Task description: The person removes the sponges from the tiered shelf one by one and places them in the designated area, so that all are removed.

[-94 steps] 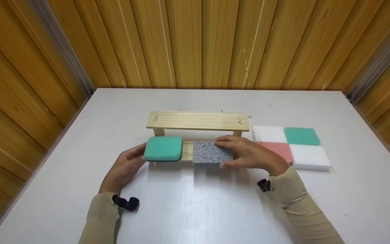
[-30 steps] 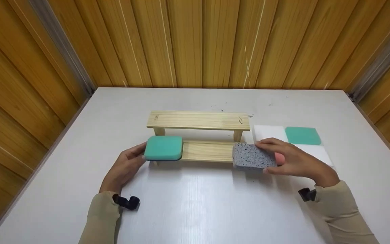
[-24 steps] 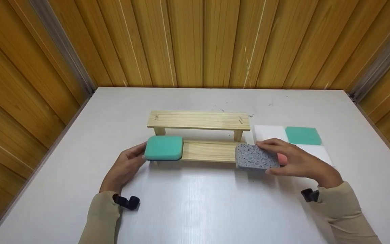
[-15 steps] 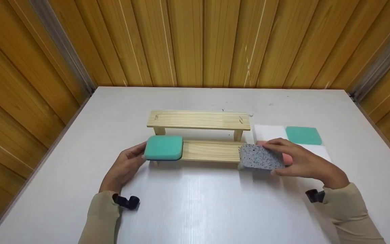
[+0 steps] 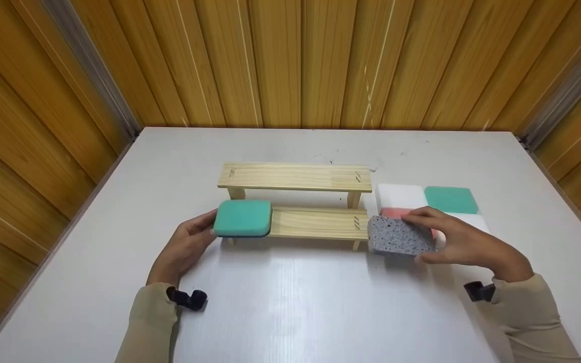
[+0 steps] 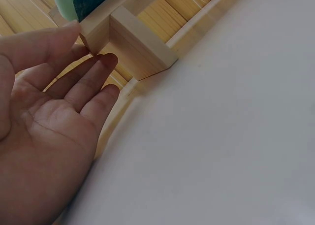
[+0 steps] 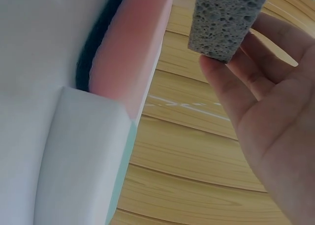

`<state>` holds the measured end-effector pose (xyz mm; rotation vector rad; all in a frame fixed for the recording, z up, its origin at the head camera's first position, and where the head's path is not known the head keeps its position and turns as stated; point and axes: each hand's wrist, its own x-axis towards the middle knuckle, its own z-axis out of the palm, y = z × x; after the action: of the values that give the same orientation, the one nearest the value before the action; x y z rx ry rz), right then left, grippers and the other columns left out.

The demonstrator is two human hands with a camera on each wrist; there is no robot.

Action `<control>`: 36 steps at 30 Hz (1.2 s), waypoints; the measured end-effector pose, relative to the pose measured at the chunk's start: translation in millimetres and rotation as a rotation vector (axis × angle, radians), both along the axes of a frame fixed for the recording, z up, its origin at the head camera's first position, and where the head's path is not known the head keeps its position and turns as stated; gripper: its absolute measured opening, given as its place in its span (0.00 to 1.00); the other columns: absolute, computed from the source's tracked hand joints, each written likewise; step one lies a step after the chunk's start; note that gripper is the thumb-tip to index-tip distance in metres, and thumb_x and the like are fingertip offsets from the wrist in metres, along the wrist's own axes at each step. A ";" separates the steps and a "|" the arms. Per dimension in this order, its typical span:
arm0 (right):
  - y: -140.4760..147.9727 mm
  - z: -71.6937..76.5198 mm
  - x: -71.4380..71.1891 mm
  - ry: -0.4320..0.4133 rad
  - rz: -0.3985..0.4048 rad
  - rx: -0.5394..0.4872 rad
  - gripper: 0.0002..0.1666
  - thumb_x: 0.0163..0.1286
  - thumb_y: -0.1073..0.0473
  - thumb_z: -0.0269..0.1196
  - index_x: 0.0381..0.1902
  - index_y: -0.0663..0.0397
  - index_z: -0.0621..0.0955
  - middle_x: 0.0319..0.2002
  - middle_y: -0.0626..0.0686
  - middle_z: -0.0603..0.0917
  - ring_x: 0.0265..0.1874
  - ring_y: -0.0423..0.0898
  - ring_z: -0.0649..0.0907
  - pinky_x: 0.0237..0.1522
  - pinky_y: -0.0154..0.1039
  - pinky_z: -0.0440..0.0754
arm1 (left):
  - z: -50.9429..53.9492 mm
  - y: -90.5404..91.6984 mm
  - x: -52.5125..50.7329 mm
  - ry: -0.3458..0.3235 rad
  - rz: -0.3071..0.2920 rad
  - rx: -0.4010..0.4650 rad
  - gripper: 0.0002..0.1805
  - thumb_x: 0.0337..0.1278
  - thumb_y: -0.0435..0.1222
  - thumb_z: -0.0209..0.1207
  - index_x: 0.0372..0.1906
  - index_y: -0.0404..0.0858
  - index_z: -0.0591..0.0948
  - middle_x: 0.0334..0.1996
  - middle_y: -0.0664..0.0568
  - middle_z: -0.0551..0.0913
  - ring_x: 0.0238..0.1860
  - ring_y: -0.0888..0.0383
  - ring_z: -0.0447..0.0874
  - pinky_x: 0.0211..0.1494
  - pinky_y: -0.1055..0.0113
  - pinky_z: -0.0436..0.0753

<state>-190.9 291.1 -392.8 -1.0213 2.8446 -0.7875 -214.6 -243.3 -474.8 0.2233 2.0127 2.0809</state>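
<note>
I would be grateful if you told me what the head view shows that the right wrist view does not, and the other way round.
Only the head view shows the left hand, the wooden stand and the green sponge on its lower step.

Only the right wrist view shows the palm side of the right hand and the dark layer under the pink sponge.

Both show that hand holding the gray block, a white sponge and part of another green sponge.
</note>
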 end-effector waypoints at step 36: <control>20.9 -6.8 7.7 -0.059 0.027 0.064 0.40 0.49 0.51 0.76 0.61 0.54 0.76 0.55 0.52 0.75 0.51 0.33 0.71 0.52 0.25 0.74 | -2.3 -1.6 -1.3 -0.007 0.007 0.009 0.30 0.64 0.30 0.55 0.71 0.37 0.64 0.73 0.50 0.62 0.75 0.55 0.53 0.78 0.58 0.54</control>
<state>-183.2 312.0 -399.6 -1.0086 2.7813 -0.7075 -215.9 -244.9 -477.1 0.2107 2.0033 2.0923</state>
